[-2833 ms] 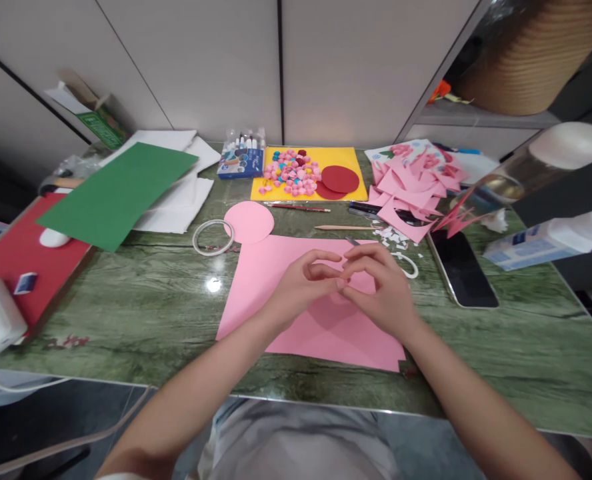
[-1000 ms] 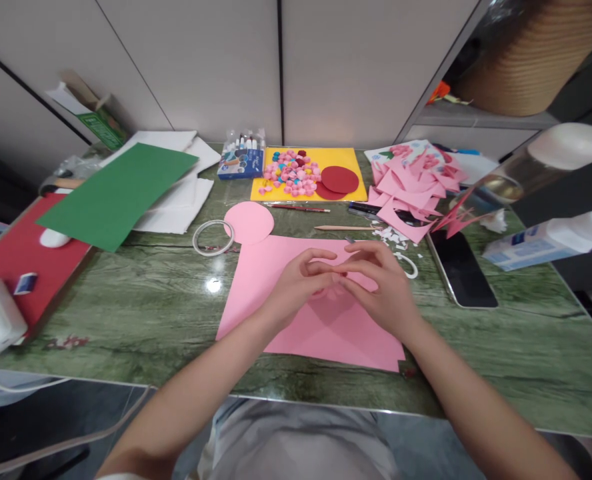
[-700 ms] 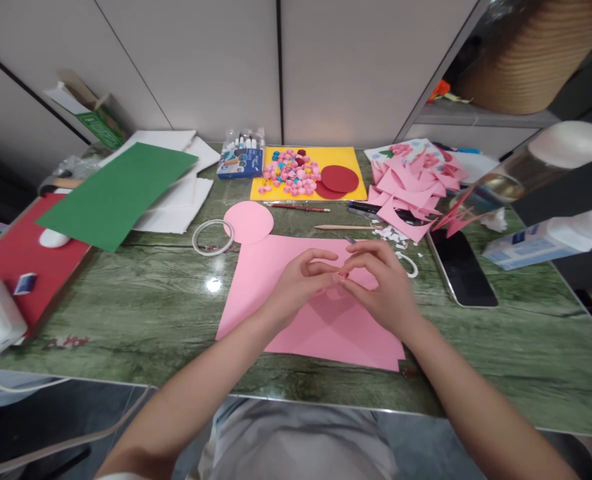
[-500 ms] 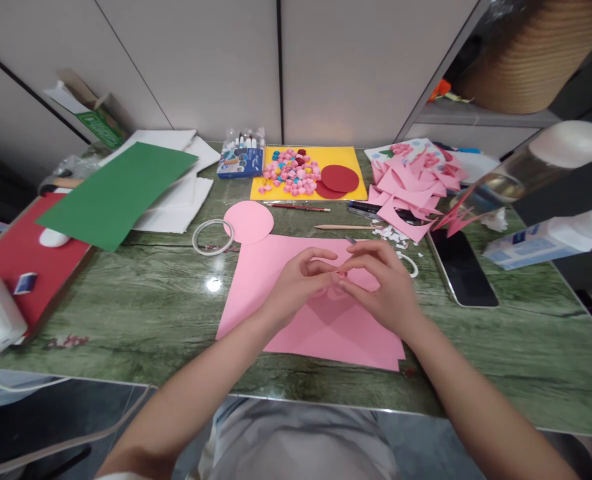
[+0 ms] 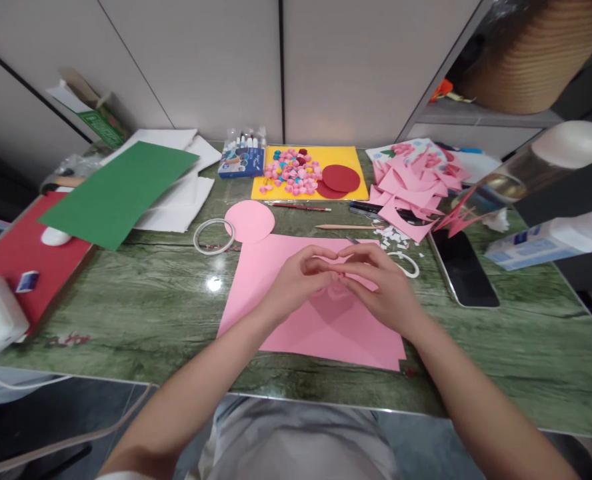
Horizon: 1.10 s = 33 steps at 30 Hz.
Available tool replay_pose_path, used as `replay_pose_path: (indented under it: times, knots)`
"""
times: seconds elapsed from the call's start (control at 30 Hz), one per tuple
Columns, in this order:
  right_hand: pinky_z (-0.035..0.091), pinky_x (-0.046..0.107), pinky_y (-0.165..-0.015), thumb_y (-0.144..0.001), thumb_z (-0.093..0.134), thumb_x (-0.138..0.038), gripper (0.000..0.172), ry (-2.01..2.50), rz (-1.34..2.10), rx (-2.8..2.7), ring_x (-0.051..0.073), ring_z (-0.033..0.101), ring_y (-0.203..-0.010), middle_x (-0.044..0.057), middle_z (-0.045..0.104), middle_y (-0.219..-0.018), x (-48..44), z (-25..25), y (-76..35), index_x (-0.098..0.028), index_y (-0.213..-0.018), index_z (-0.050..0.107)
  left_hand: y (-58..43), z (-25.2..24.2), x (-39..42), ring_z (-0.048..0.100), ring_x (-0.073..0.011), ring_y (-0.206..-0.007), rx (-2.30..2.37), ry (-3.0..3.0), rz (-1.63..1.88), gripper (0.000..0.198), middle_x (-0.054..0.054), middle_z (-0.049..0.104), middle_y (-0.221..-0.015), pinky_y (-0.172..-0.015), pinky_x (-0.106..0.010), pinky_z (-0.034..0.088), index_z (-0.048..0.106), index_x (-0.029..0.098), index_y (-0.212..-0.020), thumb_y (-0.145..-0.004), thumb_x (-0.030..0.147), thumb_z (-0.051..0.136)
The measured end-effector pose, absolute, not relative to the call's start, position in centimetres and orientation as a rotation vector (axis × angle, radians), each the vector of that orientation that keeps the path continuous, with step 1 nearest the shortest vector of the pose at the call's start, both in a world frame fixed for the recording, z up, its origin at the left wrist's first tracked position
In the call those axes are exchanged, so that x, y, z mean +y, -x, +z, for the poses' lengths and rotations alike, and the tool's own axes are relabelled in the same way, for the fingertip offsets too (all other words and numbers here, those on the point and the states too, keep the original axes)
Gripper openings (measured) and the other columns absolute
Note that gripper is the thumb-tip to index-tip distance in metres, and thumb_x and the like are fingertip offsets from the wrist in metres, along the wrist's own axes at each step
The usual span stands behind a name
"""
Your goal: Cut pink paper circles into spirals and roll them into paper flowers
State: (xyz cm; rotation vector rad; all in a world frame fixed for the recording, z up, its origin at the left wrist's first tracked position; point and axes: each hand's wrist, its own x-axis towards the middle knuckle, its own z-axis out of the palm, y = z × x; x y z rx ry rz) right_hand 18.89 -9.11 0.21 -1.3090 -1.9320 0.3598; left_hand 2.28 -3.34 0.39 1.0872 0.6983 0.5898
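Note:
Over the pink sheet (image 5: 326, 333), my left hand (image 5: 301, 280) and my right hand (image 5: 381, 287) meet with bent fingers and fingertips almost touching. Both pinch a small curled pink paper piece (image 5: 336, 289) between them; the fingers hide most of it. A tiny reddish spot shows at the fingertips. Just beyond my right hand lies a pair of scissors with a white handle (image 5: 410, 265), partly covered. A pink paper circle (image 5: 250, 221) overlaps the sheet's far left corner, and a roll of tape (image 5: 196, 238) rests beside it.
At the back, a yellow sheet (image 5: 311, 151) bears small pink balls (image 5: 296, 177) and red circles (image 5: 341, 178). Pink scraps (image 5: 411, 187), a phone (image 5: 463, 267) and a white bottle (image 5: 551, 240) stand or lie right. Left are a green sheet (image 5: 119, 193) and red board (image 5: 6, 250).
My right hand's fingers have drawn closer to my left fingertips and straightened slightly, narrowing the gap around the paper piece. My left hand has barely moved.

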Motion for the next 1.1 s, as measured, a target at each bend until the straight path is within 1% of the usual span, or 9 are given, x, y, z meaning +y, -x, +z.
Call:
replay_pose_path:
  times: [0.27, 0.47, 0.57, 0.67, 0.77, 0.97, 1.1]
  knots:
    - [0.046, 0.037, -0.083, -0.078, 0.061, -0.016, 0.011, 1.414, 0.226, -1.865, 0.02, 0.055, -0.095, 0.006, 0.056, -0.097, -9.21, 0.37, -18.51, -0.023, -0.086, 0.063, -2.41, 0.49, -3.69, 0.06, -0.0107, -0.068, 0.698, -1.061, 0.575, 0.026, -0.003, 0.065, -0.084, -0.063, -0.023, 0.044, 0.052, 0.018, -0.096, -0.072, 0.023, 0.063]
    - [0.046, 0.036, -0.083, -0.073, 0.064, -0.013, 0.012, 1.442, 0.243, -1.842, 0.019, 0.055, -0.095, 0.005, 0.055, -0.096, -9.16, 0.18, -18.5, -0.022, -0.076, 0.058, -2.68, 0.09, -3.81, 0.06, -0.011, -0.073, 0.694, -1.073, 0.572, 0.027, -0.003, 0.064, -0.081, -0.067, -0.023, 0.045, 0.053, 0.017, -0.095, -0.07, 0.018, 0.064]
    - [0.046, 0.036, -0.082, -0.072, 0.065, -0.012, 0.014, 1.445, 0.26, -1.846, 0.019, 0.055, -0.094, 0.005, 0.054, -0.096, -9.19, 0.24, -18.44, -0.021, -0.074, 0.055, -2.75, 0.06, -3.89, 0.06, -0.0112, -0.072, 0.682, -1.057, 0.569, 0.028, -0.002, 0.063, -0.08, -0.067, -0.025, 0.046, 0.053, 0.017, -0.095, -0.069, 0.018, 0.065]
    - [0.045, 0.036, -0.082, -0.072, 0.065, -0.014, 0.013, 1.448, 0.269, -1.834, 0.019, 0.054, -0.094, 0.005, 0.054, -0.095, -9.27, 0.41, -18.4, -0.021, -0.074, 0.055, -2.77, 0.19, -3.93, 0.06, -0.011, -0.07, 0.683, -1.021, 0.573, 0.03, -0.002, 0.064, -0.079, -0.065, -0.024, 0.045, 0.054, 0.017, -0.094, -0.068, 0.019, 0.067]
    - [0.045, 0.036, -0.083, -0.073, 0.065, -0.016, 0.01, 1.443, 0.292, -1.822, 0.019, 0.054, -0.095, 0.004, 0.054, -0.096, -9.33, 0.62, -18.49, -0.022, -0.078, 0.059, -2.71, 0.35, -3.86, 0.06, -0.011, -0.071, 0.695, -0.996, 0.581, 0.031, -0.002, 0.065, -0.078, -0.064, -0.023, 0.043, 0.054, 0.018, -0.095, -0.067, 0.021, 0.067]
    - [0.045, 0.037, -0.086, -0.078, 0.061, -0.016, 0.021, 1.377, 0.397, -1.867, 0.019, 0.053, -0.099, 0.005, 0.055, -0.1, -9.21, 0.42, -18.79, -0.026, -0.096, 0.065, -2.55, 0.58, -3.57, 0.057, -0.0089, -0.065, 0.692, -1.019, 0.578, 0.032, 0.001, 0.063, -0.074, -0.062, -0.022, 0.04, 0.053, 0.018, -0.097, -0.068, 0.022, 0.067]
    - [0.047, 0.038, -0.084, -0.08, 0.059, -0.018, 0.019, 1.382, 0.415, -1.84, 0.02, 0.054, -0.098, 0.005, 0.056, -0.102, -9.16, 0.05, -18.77, -0.027, -0.095, 0.067, -2.62, 0.33, -3.45, 0.054, -0.0081, -0.061, 0.743, -1.177, 0.587, 0.031, 0.002, 0.06, -0.068, -0.06, -0.022, 0.039, 0.052, 0.018, -0.098, -0.069, 0.02, 0.063]
